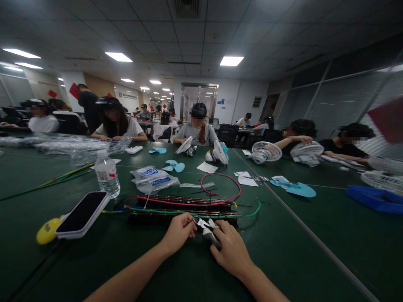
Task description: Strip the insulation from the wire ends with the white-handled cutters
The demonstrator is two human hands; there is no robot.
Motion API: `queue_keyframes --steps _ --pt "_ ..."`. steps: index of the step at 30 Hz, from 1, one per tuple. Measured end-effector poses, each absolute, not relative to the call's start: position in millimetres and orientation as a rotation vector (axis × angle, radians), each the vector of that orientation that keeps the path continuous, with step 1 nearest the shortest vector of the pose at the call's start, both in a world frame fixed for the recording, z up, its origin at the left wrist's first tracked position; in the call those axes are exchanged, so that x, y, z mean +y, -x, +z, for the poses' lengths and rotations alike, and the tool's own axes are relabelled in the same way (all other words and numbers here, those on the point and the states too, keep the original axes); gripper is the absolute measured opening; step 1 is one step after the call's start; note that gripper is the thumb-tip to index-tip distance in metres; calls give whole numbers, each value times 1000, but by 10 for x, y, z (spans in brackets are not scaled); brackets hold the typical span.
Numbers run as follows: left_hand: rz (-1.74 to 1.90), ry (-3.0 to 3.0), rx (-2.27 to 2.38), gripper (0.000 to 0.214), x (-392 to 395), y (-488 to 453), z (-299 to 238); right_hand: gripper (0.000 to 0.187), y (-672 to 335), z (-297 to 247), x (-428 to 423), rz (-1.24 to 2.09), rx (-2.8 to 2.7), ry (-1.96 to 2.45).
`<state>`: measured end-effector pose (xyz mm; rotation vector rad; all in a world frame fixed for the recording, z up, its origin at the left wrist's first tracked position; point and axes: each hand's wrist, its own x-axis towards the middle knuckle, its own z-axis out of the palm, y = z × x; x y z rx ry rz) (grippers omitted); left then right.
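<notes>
My right hand [229, 247] is wrapped round the handles of a pair of pliers [204, 226], whose metal jaws point to the left. Just left of the jaws, my left hand [180, 231] has its fingers pinched together; what is between them is too small to make out. Beyond both hands lie long black strips [185, 202] with thin metal bars along them. A green wire [252, 214] runs along the near strip and curls up at its right end. Over the far strip, a red wire [239, 191] bends into a wide loop.
To the left are a phone [83, 214], a yellow object [48, 231] and a water bottle [107, 174]. Plastic bags [154, 180] and blue fan blades [174, 166] lie beyond. Several people sit across the table with fan heads [266, 152]. A blue tray [376, 198] is at right.
</notes>
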<state>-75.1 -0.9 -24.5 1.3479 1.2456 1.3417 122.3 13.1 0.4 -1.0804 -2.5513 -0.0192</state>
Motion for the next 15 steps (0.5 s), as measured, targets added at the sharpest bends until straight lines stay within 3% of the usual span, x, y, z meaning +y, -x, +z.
queue_keyframes --steps 15 --pt "1336 -1312 1235 6 -19 749 -217 17 -1231 8 126 -25 -2553 1068"
